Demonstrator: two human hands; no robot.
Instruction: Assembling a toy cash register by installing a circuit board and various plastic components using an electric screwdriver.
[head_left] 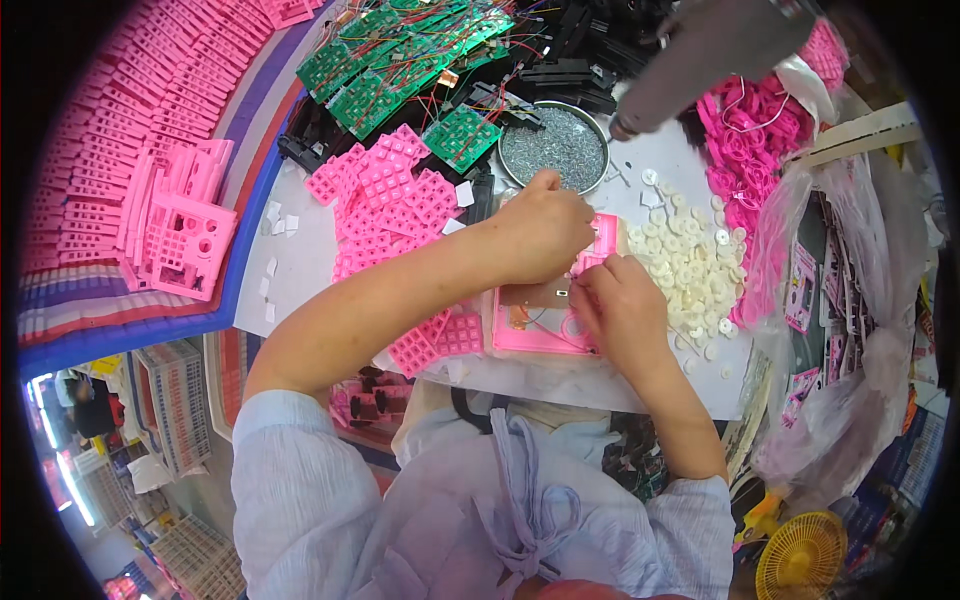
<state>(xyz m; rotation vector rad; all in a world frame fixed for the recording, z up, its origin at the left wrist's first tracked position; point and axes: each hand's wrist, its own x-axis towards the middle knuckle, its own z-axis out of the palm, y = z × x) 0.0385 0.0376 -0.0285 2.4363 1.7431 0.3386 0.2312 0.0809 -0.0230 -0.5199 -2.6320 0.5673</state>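
Note:
A pink plastic housing (545, 341) lies on the table in front of me, with a brown board (535, 296) and thin wires inside it. Over its far part is my left hand (545, 228), closed with the fingers curled down; what they hold is hidden. My right hand (625, 305) is at the housing's right side, thumb and fingers pinched together close to its pink edge. Whatever is between those fingertips is too small to make out. Just beyond my left hand stands a round metal tray (604, 128) full of small screws (552, 150).
Pink button pads (395, 215) lie left of the housing, white round pieces (690, 250) right. Green circuit boards (400, 65) with wires are piled at the back. A dark grey tool (715, 65) hangs upper right. Pink housings (185, 235) are stacked at far left.

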